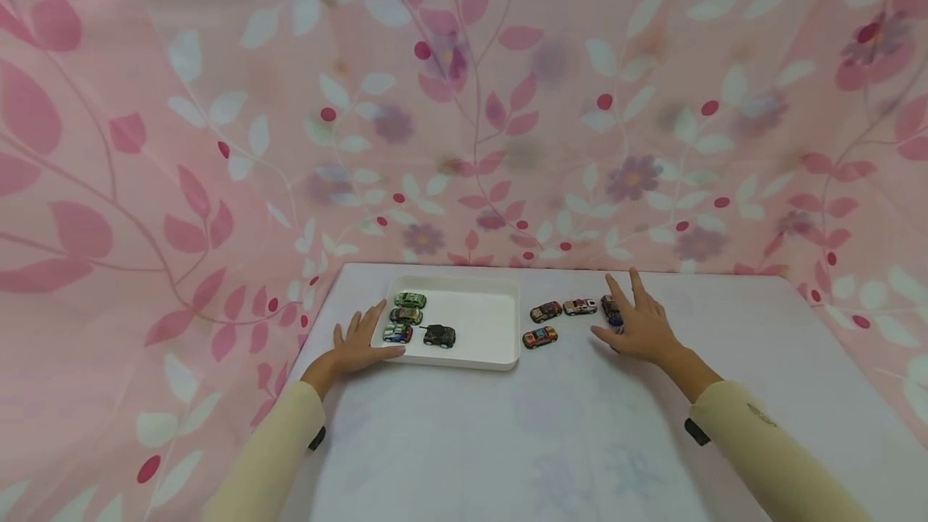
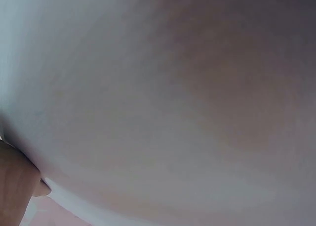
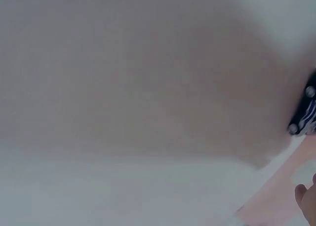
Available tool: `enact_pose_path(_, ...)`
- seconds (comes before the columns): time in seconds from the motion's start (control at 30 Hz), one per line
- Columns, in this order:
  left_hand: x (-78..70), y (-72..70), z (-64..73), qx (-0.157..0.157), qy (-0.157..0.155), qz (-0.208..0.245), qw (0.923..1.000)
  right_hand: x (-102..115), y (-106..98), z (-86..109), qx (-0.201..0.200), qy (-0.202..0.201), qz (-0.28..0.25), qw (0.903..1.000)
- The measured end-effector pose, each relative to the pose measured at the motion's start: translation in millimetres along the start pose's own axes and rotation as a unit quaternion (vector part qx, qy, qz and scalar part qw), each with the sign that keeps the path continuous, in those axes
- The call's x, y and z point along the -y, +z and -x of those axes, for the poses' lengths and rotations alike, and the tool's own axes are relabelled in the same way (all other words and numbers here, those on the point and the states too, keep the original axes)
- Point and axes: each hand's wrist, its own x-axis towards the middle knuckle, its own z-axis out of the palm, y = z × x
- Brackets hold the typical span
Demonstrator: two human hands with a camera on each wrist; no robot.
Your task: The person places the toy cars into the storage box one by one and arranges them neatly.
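My left hand lies at the left end of a white tray, fingers spread along its side and thumb at the front rim. Inside the tray stand a green toy car, a dark green-yellow toy car, a blue-white-green toy car and a dark toy tank. To the right, my right hand hovers with spread fingers by a dark blue toy car, partly hidden behind it. That car's wheels show at the edge of the right wrist view.
Between tray and right hand sit a dark red-green toy car, a white-red toy car and a red-yellow toy car. A white cloth covers the table. Behind it hangs a pink floral curtain.
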Motion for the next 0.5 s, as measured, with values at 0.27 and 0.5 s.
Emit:
enact_pose_path(0.27,-10.7,-4.5,8.5,0.012,-0.002,0.003,0.9999,-28,-11,32.0,0.028,0.018,0.008,0.9994)
enact_pose_path(0.5,-14.3,-7.6,11.0,0.005,0.002,0.008,1.0000,-33,-4,42.4,0.001,-0.027,0.001,0.9996)
